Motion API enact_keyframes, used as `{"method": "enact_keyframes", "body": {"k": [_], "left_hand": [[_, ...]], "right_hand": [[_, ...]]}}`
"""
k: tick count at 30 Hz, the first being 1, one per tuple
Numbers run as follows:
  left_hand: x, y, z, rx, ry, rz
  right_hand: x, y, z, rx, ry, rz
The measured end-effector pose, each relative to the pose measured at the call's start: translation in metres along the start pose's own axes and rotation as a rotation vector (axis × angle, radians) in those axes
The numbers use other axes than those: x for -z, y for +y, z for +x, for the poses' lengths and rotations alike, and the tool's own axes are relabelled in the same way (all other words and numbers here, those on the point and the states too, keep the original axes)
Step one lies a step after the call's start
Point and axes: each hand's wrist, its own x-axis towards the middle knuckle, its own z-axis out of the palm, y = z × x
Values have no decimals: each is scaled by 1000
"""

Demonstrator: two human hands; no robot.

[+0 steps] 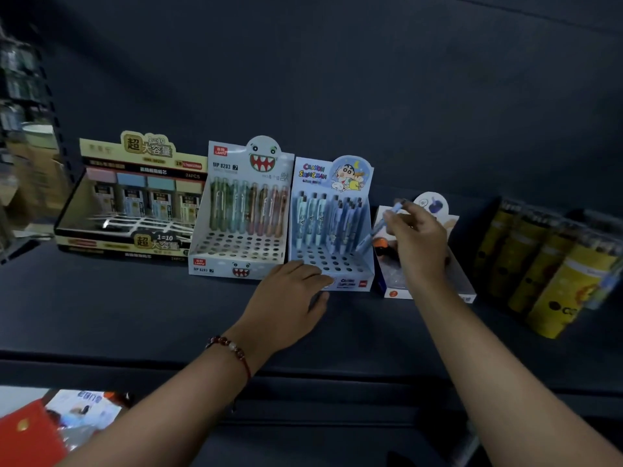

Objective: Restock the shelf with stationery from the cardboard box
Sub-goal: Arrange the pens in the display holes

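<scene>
Dark shelf (135,308) carries a row of display boxes; right hand (419,244) is raised over the right side of the blue pen box (332,227), fingers pinched narrow round a blue pen (387,220); pen is tilted, upper end up near the fingertips, lower end slanting down toward the box's right rear corner; cannot tell if the tip sits in a hole; left hand (290,298) lies at the front left corner of the same blue box, fingers fairly straight and close together, touching the box's front edge, palm down on the shelf; beaded bracelet (232,348) with red cord on the left wrist; blue box holds upright pens in the back rows, front holes bare; just left of it, touching, a white pen box (242,210) with a toothy monster face, one back row of coloured pens; further left a yellow-and-black box (135,197) of small refill cases, back row filled; right of the blue box a small white box (435,281), mostly hidden behind the right hand and forearm, orange item inside, blurred; far right a group of yellow tubes (546,274) lying on the shelf, blurred; bottom left corner shows a red sheet (27,436) and a printed packet (84,412), below shelf level, too blurred to tell more.
</scene>
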Motion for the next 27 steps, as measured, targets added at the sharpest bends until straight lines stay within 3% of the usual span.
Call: {"method": "enact_keyframes", "body": {"k": [3, 12, 27], "left_hand": [[-1, 0, 0, 10, 3, 0], [0, 0, 0, 17, 0, -7], [-3, -4, -1, 26, -28, -36]], "right_hand": [[-11, 8, 8, 79, -52, -187], [-18, 6, 23, 216, -95, -364], [-27, 22, 23, 235, -189, -516]]}}
